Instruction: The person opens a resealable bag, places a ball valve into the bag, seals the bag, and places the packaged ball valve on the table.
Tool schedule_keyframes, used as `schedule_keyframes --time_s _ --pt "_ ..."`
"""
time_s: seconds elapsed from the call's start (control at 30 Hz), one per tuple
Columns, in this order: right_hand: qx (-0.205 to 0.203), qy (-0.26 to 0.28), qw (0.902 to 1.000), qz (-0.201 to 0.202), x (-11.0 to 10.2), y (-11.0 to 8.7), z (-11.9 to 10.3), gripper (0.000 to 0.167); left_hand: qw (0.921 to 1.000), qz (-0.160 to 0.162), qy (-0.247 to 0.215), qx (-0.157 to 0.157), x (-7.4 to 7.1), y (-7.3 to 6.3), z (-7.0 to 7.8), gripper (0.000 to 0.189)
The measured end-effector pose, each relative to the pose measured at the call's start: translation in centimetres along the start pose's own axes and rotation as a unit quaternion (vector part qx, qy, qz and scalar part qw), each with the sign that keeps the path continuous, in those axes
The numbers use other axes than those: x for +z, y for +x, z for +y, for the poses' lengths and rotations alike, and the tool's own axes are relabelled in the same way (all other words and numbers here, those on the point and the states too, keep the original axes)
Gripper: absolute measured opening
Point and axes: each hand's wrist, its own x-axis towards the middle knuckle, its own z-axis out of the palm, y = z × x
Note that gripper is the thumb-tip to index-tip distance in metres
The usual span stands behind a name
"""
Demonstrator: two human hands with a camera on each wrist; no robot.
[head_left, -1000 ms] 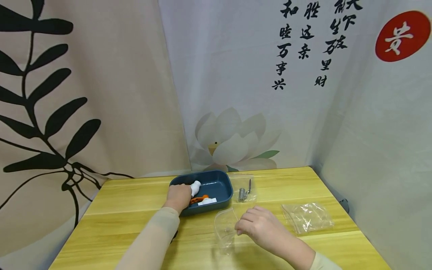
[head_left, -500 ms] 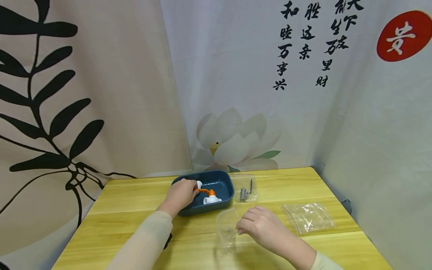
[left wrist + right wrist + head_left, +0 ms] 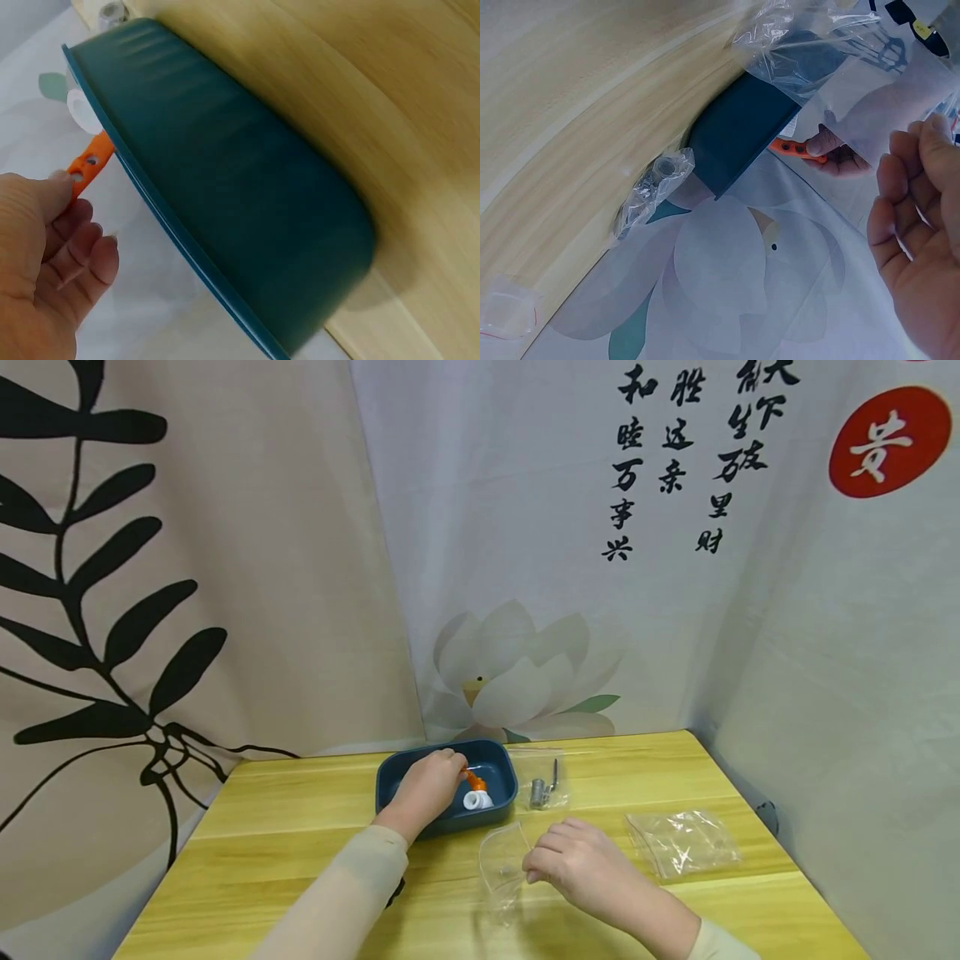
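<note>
My left hand (image 3: 426, 789) reaches over the dark blue tray (image 3: 497, 768) and pinches the orange lever handle (image 3: 91, 160) of a white plastic valve (image 3: 477, 799). The valve's round white opening faces towards me, low inside the tray. In the left wrist view, thumb and forefinger meet at the handle's end while the other fingers curl loosely beneath. My right hand (image 3: 577, 864), in front of the tray, holds a clear plastic bag (image 3: 498, 864) by its edge between thumb and fingers. The bag hangs upright with its mouth spread.
Behind the tray's right side lies a clear bag with grey metal parts (image 3: 539, 792). Another clear bag (image 3: 686, 845) lies flat at the right. A small black object (image 3: 396, 893) shows partly beside the left sleeve. A printed curtain (image 3: 525, 568) hangs beyond the table's back edge.
My left hand has shifted right across the tray, and the orange-handled valve has turned so its opening faces me. My right hand and its bag have stayed nearly still.
</note>
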Motion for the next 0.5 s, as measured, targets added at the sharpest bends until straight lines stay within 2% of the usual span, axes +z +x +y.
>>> schedule_keyframes --time_s 0.07,0.17,0.27,0.33,0.4,0.5 --pt "0.0 0.001 1.0 -0.001 0.0 0.0 0.0 0.012 1.0 0.005 0.001 0.003 0.0 0.2 0.2 0.011" --pt "-0.006 0.001 1.0 0.006 0.0 0.0 0.1 0.012 1.0 0.003 0.0 -0.009 -0.2 0.2 0.4 0.013" --pt "-0.017 -0.002 0.9997 0.017 0.0 0.0 0.2 0.013 0.9996 0.016 0.001 -0.024 -0.4 -0.1 0.4 0.012" --pt "-0.021 -0.004 0.9995 0.021 0.0 0.0 0.2 0.013 0.9987 0.039 -0.005 -0.033 -0.7 -0.4 0.2 0.01" --pt "-0.022 -0.008 0.9995 0.022 0.0 0.0 0.2 0.013 0.9962 0.077 -0.011 -0.041 -1.4 -0.8 -0.1 0.009" --pt "-0.022 -0.012 0.9994 0.022 0.0 0.0 0.2 0.013 0.9878 0.14 -0.033 -0.059 -2.9 -1.7 -0.6 0.009"
